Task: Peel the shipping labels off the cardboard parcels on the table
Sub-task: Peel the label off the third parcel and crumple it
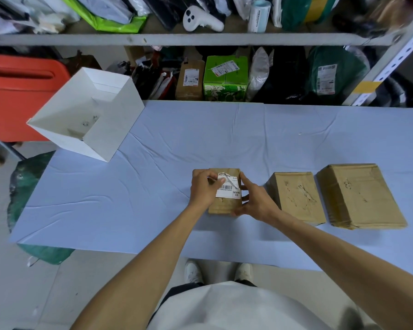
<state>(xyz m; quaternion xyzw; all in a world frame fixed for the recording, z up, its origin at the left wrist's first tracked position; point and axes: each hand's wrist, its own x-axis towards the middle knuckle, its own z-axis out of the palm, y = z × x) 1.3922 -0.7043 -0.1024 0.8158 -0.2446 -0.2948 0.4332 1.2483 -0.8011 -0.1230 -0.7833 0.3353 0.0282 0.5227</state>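
Left hand pinches the lifted top-left corner of the shipping label. Right hand grips the small parcel just right of that pinch, holding it down on the table. Risk: the label looks split beside the pinch, so a steep pull likely tears off a strip and leaves the barcode part stuck. A slack right grip would let the parcel lift. Label's left edge is hidden under the fingers; print is mostly unreadable. Further right, the middle parcel and large parcel show bare, scuffed tops.

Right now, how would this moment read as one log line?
left hand pinches label corner | right hand holds small parcel | label part-lifted | two other parcels unlabelled
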